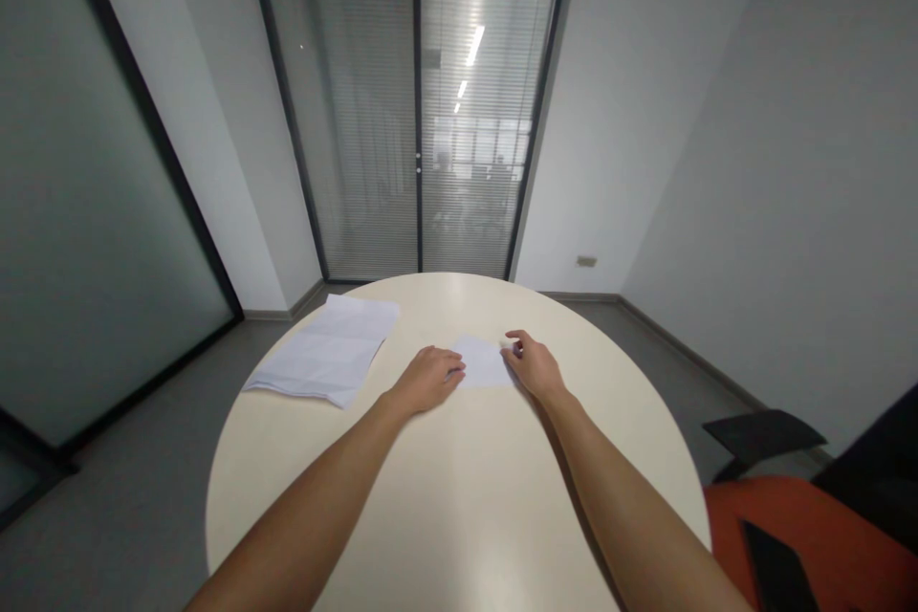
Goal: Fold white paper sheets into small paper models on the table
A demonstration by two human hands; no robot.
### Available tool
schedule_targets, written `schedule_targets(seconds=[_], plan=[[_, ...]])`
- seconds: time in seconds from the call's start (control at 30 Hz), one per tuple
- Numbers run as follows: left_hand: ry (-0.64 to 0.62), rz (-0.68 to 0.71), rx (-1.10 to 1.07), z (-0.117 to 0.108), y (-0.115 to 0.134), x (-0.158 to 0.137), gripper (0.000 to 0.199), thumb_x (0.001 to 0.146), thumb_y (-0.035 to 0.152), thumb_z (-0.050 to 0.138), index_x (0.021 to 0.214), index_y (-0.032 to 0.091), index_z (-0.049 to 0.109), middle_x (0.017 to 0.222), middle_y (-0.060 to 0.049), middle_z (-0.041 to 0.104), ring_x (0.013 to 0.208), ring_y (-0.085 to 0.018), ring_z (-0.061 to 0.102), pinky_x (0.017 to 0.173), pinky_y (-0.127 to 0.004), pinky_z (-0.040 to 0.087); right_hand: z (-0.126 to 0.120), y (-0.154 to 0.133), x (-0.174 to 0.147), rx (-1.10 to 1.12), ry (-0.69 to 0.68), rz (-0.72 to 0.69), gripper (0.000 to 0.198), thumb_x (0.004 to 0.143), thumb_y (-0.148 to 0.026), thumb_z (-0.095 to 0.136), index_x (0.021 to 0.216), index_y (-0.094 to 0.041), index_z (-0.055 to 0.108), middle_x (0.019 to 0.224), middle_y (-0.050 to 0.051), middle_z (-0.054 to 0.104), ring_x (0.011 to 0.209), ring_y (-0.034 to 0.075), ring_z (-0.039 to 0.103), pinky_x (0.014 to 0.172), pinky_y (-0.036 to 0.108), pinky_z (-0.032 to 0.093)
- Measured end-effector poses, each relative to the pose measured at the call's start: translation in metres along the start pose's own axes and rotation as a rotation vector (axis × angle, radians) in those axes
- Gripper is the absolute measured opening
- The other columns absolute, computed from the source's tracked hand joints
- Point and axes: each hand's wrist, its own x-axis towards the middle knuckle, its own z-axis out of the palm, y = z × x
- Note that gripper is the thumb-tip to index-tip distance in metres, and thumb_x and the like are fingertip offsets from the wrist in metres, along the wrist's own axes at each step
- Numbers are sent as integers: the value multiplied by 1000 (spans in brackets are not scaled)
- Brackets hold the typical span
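A small folded white paper [482,362] lies flat near the middle of a round cream table [459,497]. My left hand [428,377] rests palm down on the paper's left edge, fingers pressing it to the table. On the paper's right edge sits my right hand [534,364], fingertips bent and touching the sheet. Both forearms stretch across the tabletop toward it.
A stack of larger white sheets [326,350] lies at the table's far left. An orange and black chair [810,507] stands at the lower right. Glass sliding doors with blinds [416,115] close the far wall; grey floor surrounds the table.
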Motion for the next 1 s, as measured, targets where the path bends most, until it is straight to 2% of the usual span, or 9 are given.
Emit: schedule_targets(seconds=[0.07,0.17,0.3,0.5,0.63,0.8,0.9,1.0], plan=[[-2,34,10,1,2,0,27,101,30,50,108,22,75,124,-7,73,119,-24,64,108,-41,42,-2,-3,-1,-40,59,-36,35,93,-26,61,127,-19,63,111,9,73,102,25,65,85,33,47],[0,52,27,0,4,0,28,101,30,49,109,22,74,123,-7,73,118,-25,64,106,-41,43,-3,-13,-4,-58,96,-182,32,94,-24,59,124,-16,66,124,11,70,115,26,61,99,36,45],[11,58,30,-2,6,1,32,104,31,43,113,20,72,122,-8,73,114,-24,65,103,-39,45,6,-29,-11,-15,-77,-405,34,100,-32,50,124,-18,69,124,10,71,115,24,63,102,35,46],[-9,83,47,-7,8,3,32,103,30,43,106,18,74,105,-9,74,103,-24,66,99,-39,47,19,-26,-15,-8,-232,-502,44,99,-37,51,134,-15,66,142,14,60,132,26,55,114,38,38],[-33,117,-14,-9,9,0,27,99,27,50,109,19,74,109,-9,71,105,-22,65,99,-35,48,16,-19,-12,-18,-318,-476,54,100,-43,47,145,-15,55,154,14,48,144,28,42,120,43,30],[-53,97,-41,-8,8,-2,29,97,27,51,115,19,73,116,-9,69,104,-22,66,98,-34,50,9,-23,-15,-112,-394,-276,60,102,-49,40,155,-20,41,163,11,33,152,34,25,120,59,21],[-63,103,-23,-8,6,-2,31,97,24,51,117,20,73,122,-9,68,111,-23,65,103,-35,48,7,-25,-17,-165,-371,-214,60,103,-51,37,155,-20,40,164,11,31,152,35,25,119,62,19],[-80,97,9,-8,3,-2,33,96,20,49,118,21,74,130,-9,67,118,-23,63,108,-37,45,7,-23,-16,-220,-289,-204,56,103,-48,40,150,-19,47,161,13,36,150,37,28,118,63,21]])
